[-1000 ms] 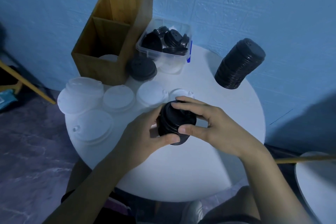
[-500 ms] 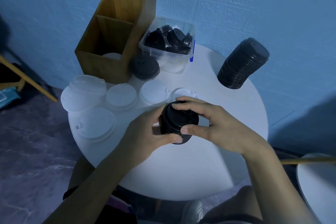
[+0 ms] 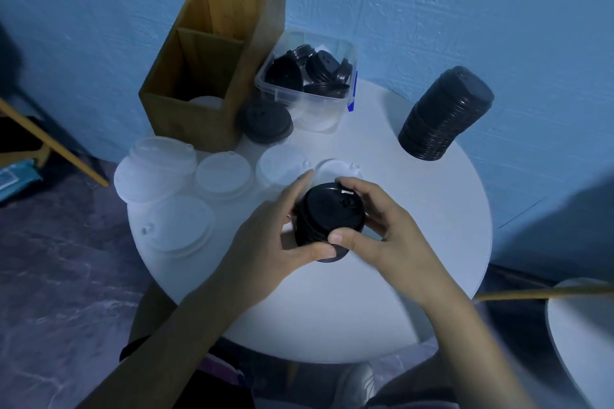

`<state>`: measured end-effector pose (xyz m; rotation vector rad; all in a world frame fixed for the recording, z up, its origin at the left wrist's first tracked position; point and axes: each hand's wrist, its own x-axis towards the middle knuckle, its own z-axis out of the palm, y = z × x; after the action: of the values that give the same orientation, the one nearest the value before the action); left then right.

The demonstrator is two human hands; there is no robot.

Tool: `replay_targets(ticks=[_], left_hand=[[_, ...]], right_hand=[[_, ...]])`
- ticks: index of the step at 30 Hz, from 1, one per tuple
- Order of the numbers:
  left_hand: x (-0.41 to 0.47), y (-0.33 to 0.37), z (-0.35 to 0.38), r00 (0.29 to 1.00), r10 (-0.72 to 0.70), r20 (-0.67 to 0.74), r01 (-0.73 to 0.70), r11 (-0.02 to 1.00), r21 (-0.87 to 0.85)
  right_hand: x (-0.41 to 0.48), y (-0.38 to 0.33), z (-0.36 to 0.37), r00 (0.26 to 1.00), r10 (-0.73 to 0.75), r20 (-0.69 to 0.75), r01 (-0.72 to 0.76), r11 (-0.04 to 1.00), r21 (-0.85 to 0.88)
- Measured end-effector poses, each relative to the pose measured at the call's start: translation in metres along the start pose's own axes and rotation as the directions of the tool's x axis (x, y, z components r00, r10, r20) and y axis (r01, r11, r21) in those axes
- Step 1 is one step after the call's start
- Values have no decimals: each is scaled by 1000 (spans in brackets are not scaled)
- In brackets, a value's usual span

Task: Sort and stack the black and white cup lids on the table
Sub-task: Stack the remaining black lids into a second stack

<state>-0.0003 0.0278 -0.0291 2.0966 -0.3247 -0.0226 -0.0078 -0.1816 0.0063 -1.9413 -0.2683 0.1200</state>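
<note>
Both hands hold a short stack of black lids (image 3: 327,217) above the middle of the round white table (image 3: 415,242). My left hand (image 3: 272,239) grips its left side, thumb at the bottom front. My right hand (image 3: 382,226) curls round its right side, fingers over the top rim. Several white lids and lid stacks (image 3: 222,171) sit in a group at the table's left. A tall leaning stack of black lids (image 3: 445,114) stands at the right back. One black lid stack (image 3: 265,121) rests by the wooden box.
A wooden two-compartment box (image 3: 212,66) stands at the back left with a white lid inside. A clear plastic tub (image 3: 305,86) beside it holds several loose black lids. Blue wall behind. A second white table (image 3: 584,342) shows at the right edge.
The black stack in my hands has tilted so its top faces the camera more. My right fingers have slid from over the top to the rim. The view has shifted slightly.
</note>
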Motion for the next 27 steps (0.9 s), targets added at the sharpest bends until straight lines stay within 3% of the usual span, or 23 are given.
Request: replay_targets(ticks=[8, 14, 22, 27], left_hand=[[-4, 2, -9, 997, 16, 79, -11, 998, -65], [-6, 2, -15, 993, 41, 106, -39, 999, -24], [-14, -4, -19, 995, 47, 90, -44, 998, -36], [-13, -4, -22, 998, 40, 58, -34, 995, -96]], right_hand=[[-2, 13, 8, 998, -3, -55, 12, 986, 169], [-2, 17, 10, 999, -4, -38, 11, 984, 175], [-2, 14, 6, 990, -7, 139, -18, 984, 179], [5, 12, 22, 988, -29, 149, -12, 963, 268]])
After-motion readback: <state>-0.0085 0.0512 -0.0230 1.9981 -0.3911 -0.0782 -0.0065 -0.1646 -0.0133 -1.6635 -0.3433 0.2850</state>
